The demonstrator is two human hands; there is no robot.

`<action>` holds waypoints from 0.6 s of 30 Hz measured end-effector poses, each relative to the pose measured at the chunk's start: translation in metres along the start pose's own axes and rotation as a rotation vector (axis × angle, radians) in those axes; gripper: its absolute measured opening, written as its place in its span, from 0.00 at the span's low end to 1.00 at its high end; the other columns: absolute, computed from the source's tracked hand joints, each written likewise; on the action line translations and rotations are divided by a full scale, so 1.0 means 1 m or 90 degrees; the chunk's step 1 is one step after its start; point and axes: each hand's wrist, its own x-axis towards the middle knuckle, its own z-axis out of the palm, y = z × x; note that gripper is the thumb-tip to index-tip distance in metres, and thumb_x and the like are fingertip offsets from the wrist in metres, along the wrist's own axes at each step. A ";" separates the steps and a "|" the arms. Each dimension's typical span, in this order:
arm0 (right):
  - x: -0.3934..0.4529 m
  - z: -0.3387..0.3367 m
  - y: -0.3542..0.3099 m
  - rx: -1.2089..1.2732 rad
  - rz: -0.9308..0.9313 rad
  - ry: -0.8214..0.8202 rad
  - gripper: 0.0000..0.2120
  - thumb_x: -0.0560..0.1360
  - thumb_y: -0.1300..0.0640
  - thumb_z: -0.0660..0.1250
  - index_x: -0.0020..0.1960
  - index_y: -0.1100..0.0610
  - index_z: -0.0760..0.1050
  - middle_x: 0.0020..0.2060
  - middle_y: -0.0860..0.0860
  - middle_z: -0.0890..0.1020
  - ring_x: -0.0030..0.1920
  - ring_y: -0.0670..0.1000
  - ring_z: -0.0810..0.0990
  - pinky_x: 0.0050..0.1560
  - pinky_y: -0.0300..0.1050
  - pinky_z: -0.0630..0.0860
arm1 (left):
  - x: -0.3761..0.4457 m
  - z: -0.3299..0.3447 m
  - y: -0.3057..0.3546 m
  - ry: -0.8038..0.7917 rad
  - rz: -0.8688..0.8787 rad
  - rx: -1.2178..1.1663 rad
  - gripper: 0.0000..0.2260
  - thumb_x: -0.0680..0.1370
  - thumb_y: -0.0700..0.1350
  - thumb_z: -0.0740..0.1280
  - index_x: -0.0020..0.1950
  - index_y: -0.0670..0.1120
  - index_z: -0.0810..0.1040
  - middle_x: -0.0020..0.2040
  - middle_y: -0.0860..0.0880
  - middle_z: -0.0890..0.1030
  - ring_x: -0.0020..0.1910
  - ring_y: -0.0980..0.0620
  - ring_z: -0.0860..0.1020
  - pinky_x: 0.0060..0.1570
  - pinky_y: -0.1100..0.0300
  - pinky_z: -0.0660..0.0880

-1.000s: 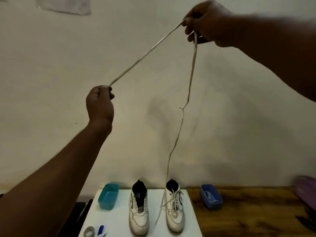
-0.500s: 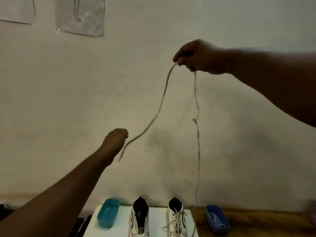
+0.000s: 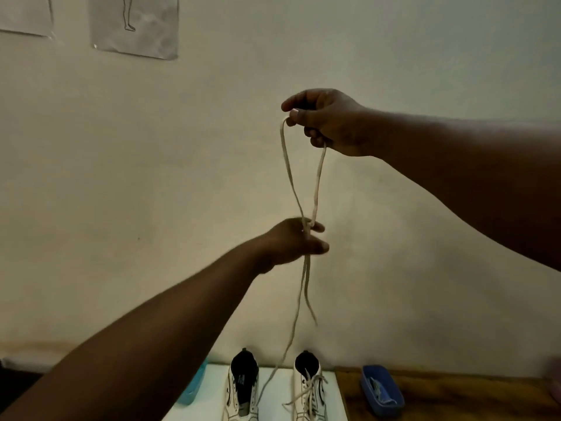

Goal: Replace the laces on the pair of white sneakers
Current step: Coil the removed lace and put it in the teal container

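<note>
Overhead, lace [image 3: 287,165]: flat, off-white woven strip, doubled.
Right hand [image 3: 326,121]: pinches lace fold at top.
Left hand [image 3: 296,241]: below, fingers closing around both strands.

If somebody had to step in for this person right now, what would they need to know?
Right hand: raised, pinching the top of a loop of the lace.
Left hand: lower down, fingers closing round both strands where they cross; blurred, so the grip is unclear.
The lace's long end trails down toward the sneakers on the white table.
Left sneaker: no lace visible. Right sneaker: laced, lace loose.
A blue tray sits on the wooden surface beside them, a teal tray partly hidden by the left arm.
Left to do: whether either sneaker has its new lace cannot be told.
</note>
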 end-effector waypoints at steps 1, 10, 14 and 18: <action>0.000 -0.003 0.000 -0.004 -0.002 0.000 0.09 0.83 0.60 0.66 0.62 0.57 0.80 0.46 0.51 0.82 0.32 0.44 0.70 0.35 0.40 0.68 | 0.001 0.008 -0.014 -0.003 0.000 0.018 0.18 0.75 0.50 0.77 0.63 0.51 0.80 0.56 0.50 0.85 0.57 0.53 0.81 0.53 0.58 0.77; -0.007 -0.028 0.012 -0.020 0.004 0.035 0.09 0.82 0.61 0.68 0.61 0.56 0.81 0.45 0.51 0.83 0.31 0.45 0.70 0.33 0.40 0.67 | 0.004 0.044 -0.079 0.071 0.035 -0.132 0.10 0.84 0.46 0.65 0.58 0.44 0.83 0.48 0.47 0.88 0.57 0.47 0.84 0.64 0.52 0.77; -0.014 -0.033 0.015 -0.092 0.017 0.046 0.08 0.80 0.60 0.70 0.59 0.56 0.82 0.43 0.50 0.85 0.33 0.46 0.71 0.32 0.42 0.67 | 0.006 0.051 -0.096 0.155 -0.018 -0.032 0.08 0.84 0.47 0.66 0.56 0.46 0.83 0.44 0.52 0.88 0.56 0.50 0.83 0.59 0.55 0.76; -0.023 -0.030 0.017 -0.166 0.022 0.039 0.06 0.80 0.59 0.71 0.56 0.53 0.83 0.44 0.47 0.86 0.35 0.46 0.72 0.34 0.41 0.70 | -0.006 0.042 -0.087 0.119 0.010 -0.031 0.31 0.75 0.57 0.76 0.74 0.51 0.70 0.59 0.56 0.82 0.57 0.57 0.78 0.58 0.58 0.75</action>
